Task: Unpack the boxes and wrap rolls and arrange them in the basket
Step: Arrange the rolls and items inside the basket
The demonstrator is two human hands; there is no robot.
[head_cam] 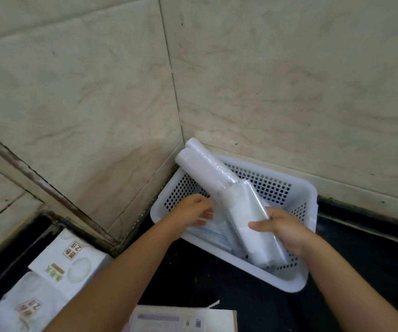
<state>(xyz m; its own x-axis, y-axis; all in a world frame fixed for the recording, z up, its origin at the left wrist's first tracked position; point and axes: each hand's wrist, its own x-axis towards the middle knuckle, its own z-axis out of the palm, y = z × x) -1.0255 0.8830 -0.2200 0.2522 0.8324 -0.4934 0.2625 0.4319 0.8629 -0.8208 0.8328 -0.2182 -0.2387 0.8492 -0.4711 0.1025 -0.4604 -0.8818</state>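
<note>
A white perforated plastic basket (pixel 296 188) sits on the dark counter in the corner of the tiled walls. A white wrap roll (pixel 202 166) leans out over its far-left rim. My right hand (pixel 281 228) is shut on a flat clear-wrapped pack of bags (pixel 253 226) that lies slanted inside the basket. My left hand (pixel 193 212) reaches over the near-left rim and pinches the edge of a zip-bag pack with a blue strip (pixel 213 233) lying in the basket's bottom, partly hidden under the other pack.
Two white printed boxes (pixel 68 257) (pixel 25 305) lie on the counter at the lower left. A white and purple box (pixel 183 319) rests at the bottom edge. Tiled walls close in behind and to the left of the basket.
</note>
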